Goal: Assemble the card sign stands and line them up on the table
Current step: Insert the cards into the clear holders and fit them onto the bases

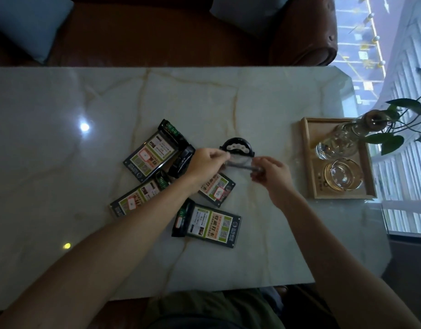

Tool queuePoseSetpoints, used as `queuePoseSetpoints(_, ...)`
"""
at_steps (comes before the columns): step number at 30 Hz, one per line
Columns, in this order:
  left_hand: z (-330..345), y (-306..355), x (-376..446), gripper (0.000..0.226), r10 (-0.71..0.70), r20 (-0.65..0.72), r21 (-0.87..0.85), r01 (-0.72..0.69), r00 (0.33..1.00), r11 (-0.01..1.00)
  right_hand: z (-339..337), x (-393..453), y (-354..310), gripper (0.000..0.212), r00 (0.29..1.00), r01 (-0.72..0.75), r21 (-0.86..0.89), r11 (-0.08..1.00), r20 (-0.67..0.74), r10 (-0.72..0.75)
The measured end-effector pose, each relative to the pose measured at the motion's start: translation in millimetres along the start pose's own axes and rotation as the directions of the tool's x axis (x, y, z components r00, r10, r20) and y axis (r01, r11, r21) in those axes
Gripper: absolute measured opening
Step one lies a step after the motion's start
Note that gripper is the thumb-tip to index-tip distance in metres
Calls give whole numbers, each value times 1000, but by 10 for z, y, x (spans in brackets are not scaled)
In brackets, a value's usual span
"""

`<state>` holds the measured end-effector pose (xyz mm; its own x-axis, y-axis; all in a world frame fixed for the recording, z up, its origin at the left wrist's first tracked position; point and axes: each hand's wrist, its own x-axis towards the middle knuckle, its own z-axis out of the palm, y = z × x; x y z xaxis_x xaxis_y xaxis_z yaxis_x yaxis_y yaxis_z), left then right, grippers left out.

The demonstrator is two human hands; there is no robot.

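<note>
Several green-and-black card signs lie flat on the marble table (62,103): one at upper left (152,154), one at lower left (138,194), one in front (210,225), and one (216,189) partly under my left wrist. A black round stand base (236,146) sits just beyond my hands. My left hand (206,161) and my right hand (271,172) together pinch a clear acrylic card holder (240,162), held edge-on above the table, blurred. A loose black base piece (182,160) lies left of my left hand.
A wooden tray (307,162) at the right holds a glass vase with a leafy plant (342,141) and a glass ashtray (343,174). A brown leather sofa (157,32) with blue cushions runs along the far table edge. A window is on the right.
</note>
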<state>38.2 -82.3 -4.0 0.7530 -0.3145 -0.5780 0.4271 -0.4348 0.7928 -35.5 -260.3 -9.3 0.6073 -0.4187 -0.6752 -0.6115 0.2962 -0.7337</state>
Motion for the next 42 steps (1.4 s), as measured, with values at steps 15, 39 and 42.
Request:
queuePoseSetpoints(15,-68,-165,434,37,87,141,406,-137,986,903,-28,204,28,25,997,-41,52,998,-59,44)
queuePoseSetpoints(39,13,-370,349,37,248,523,626,-565,816,537,63,-220,801,10,993,-115,-123,986,10,117)
queuePoseSetpoints(42,24,-178,313,29,311,448,487,-520,838,702,-38,-275,515,3,997,70,-40,997,24,-69)
